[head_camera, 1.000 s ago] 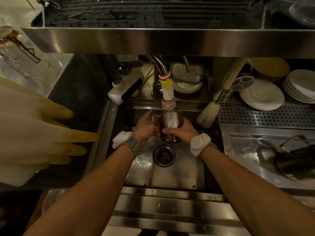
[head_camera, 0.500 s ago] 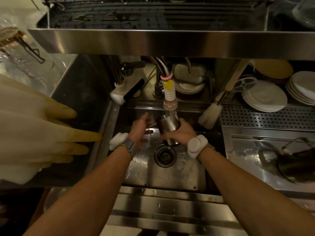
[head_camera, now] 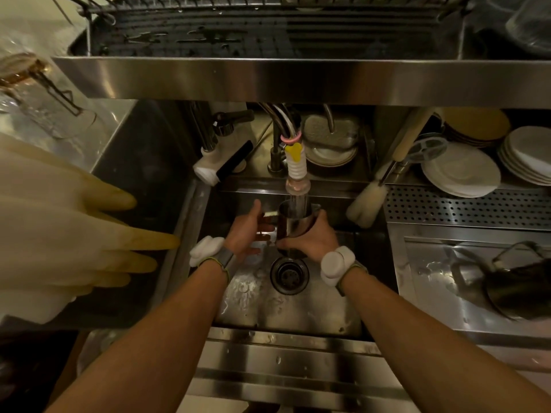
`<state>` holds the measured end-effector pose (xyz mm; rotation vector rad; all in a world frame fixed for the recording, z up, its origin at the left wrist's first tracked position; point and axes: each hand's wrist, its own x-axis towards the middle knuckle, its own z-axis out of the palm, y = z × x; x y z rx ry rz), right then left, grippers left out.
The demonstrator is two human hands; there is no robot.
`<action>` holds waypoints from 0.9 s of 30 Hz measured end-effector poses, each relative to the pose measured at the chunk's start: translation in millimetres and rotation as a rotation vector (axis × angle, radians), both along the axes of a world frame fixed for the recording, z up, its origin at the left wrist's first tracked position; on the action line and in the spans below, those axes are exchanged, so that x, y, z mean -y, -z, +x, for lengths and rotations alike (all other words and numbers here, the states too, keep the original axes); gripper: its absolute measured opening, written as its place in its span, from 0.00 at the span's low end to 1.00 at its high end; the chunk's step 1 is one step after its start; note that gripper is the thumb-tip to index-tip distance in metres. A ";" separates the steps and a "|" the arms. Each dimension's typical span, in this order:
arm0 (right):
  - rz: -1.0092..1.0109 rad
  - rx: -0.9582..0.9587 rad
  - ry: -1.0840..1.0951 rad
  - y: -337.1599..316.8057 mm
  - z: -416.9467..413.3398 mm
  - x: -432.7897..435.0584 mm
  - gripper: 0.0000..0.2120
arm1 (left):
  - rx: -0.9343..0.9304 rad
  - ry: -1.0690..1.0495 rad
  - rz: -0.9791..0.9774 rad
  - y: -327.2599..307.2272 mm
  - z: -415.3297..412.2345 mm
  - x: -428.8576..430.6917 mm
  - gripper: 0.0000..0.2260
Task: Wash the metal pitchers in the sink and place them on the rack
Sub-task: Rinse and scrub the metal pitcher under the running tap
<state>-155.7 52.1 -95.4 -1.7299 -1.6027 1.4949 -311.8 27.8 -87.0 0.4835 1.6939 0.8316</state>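
A small shiny metal pitcher point(head_camera: 293, 223) stands upright under the faucet nozzle point(head_camera: 296, 171), and water runs into its open top. My right hand point(head_camera: 313, 238) wraps the pitcher's body from the right and below. My left hand point(head_camera: 247, 232) is just left of it, fingers spread by the handle, holding nothing. Both hover over the steel sink point(head_camera: 259, 305) above the drain point(head_camera: 289, 274). A second, dark metal pitcher point(head_camera: 518, 289) lies on its side on the right drainboard. The dish rack point(head_camera: 268, 28) spans the shelf overhead.
Pale rubber gloves point(head_camera: 68, 234) hang at the left, close to the sink's edge. A bottle brush point(head_camera: 368, 204) leans at the sink's back right. Stacks of white plates point(head_camera: 460, 171) sit at the right rear. The steel shelf edge point(head_camera: 298, 80) overhangs the faucet.
My left hand came off the pitcher and opened beside the handle. My right hand kept hold, and the pitcher tilted, then stands upright under the stream again.
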 end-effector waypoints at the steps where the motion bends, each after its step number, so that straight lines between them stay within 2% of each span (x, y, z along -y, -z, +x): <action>1: 0.021 -0.010 -0.020 -0.6 -0.4 2.6 0.45 | -0.022 -0.009 -0.002 -0.1 -1.2 -0.4 0.27; 4: 0.060 -0.058 0.084 1.7 0.0 2.2 0.44 | -0.050 -0.009 -0.012 1.4 -4.6 -0.4 0.27; 7: 0.070 -0.012 0.016 0.3 -1.2 2.6 0.44 | -0.062 -0.009 -0.026 0.9 -5.5 -0.4 0.27; 10: 0.108 -0.033 0.073 -1.5 -1.6 2.4 0.45 | -0.062 -0.011 -0.030 -1.0 -4.5 -0.4 0.27; 13: 0.112 -0.002 -0.004 0.1 -2.2 1.9 0.44 | -0.080 -0.013 -0.007 -2.5 -4.6 -0.9 0.25; 15: 0.108 -0.021 0.064 -0.9 -0.3 1.1 0.43 | -0.084 -0.012 -0.004 -2.7 -3.4 0.0 0.26; 18: 0.100 -0.007 -0.002 0.2 1.4 2.1 0.44 | -0.084 -0.005 -0.010 -2.0 -3.2 0.0 0.27; 21: 0.100 -0.004 0.073 -1.1 2.8 0.4 0.43 | -0.087 -0.017 -0.024 -0.5 -1.5 -0.8 0.28; 24: 0.082 0.051 -0.045 -1.2 1.8 0.1 0.44 | -0.093 -0.016 -0.025 -3.6 -0.7 -0.4 0.27; 27: 0.074 0.068 0.052 -3.9 3.2 -3.1 0.45 | -0.107 0.002 -0.028 -5.6 -0.8 1.4 0.27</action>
